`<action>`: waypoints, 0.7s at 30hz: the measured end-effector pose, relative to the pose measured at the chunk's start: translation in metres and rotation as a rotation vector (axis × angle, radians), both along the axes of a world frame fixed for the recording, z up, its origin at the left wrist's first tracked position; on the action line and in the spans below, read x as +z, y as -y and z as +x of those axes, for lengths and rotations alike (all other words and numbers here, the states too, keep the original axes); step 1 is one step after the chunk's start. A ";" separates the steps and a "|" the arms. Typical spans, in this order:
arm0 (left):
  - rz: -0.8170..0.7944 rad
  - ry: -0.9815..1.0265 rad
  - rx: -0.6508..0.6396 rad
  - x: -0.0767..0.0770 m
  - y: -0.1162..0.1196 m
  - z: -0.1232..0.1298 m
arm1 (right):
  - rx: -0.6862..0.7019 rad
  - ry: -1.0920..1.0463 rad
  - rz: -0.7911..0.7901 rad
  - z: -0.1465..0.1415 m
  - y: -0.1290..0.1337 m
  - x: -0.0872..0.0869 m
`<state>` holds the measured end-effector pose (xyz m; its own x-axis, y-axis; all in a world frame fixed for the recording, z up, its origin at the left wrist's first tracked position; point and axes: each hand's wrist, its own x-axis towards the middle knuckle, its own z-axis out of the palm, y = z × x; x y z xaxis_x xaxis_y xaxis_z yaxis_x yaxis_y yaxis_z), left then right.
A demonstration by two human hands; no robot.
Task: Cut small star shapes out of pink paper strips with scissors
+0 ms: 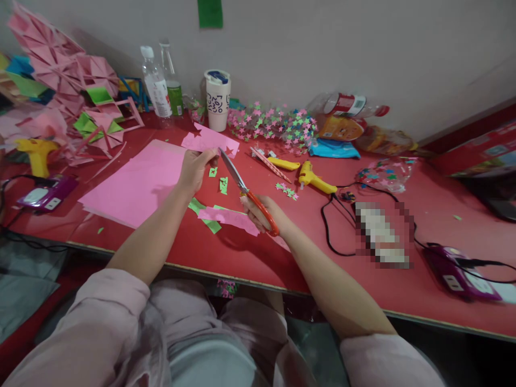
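My left hand [195,169] pinches the lower edge of a pink paper piece [203,141] with cut-out notches, held above the red table [282,263]. My right hand [262,212] is closed round the orange handles of a pair of scissors [237,180]. The blades point up and left, their tips next to my left fingertips at the pink paper. Below the hands lie pink strips [229,217] and a green strip [209,219]. Small green scraps [223,185] rest between the hands. A pile of small paper stars [287,190] is right of the scissors.
Pink sheets [137,180] lie at left, beside a yellow glue gun [37,156]. Another glue gun [316,180] and a yellow cutter [284,163] are at right. Bottles [155,88], a cup [218,102] and star-filled bags [270,126] line the wall. Black cables cross the right side.
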<state>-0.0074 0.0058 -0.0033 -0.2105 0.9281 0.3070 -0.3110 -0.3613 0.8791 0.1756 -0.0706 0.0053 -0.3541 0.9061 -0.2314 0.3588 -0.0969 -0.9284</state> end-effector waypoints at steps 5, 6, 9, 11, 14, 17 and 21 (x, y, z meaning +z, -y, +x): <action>-0.048 -0.006 -0.024 0.002 0.002 -0.001 | 0.025 -0.055 -0.009 0.002 0.000 -0.001; -0.057 -0.010 -0.032 0.002 0.002 -0.001 | 0.026 -0.052 -0.010 0.002 0.000 -0.001; -0.075 -0.006 -0.044 0.002 0.001 -0.001 | 0.025 -0.043 -0.016 0.002 0.001 -0.002; -0.075 0.006 -0.043 0.002 0.002 0.000 | 0.015 -0.046 -0.012 0.001 0.001 -0.003; -0.062 0.016 -0.045 0.003 0.002 0.000 | 0.004 -0.046 -0.006 0.000 0.000 -0.004; -0.059 0.016 -0.050 0.004 0.004 0.000 | 0.002 -0.032 0.004 0.000 0.000 -0.003; -0.075 0.007 -0.038 0.005 0.004 0.000 | -0.004 -0.016 0.006 0.000 0.001 0.000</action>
<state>-0.0077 0.0015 0.0015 -0.1762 0.9559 0.2348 -0.3293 -0.2820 0.9011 0.1757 -0.0713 0.0049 -0.3546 0.9088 -0.2199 0.3432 -0.0922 -0.9347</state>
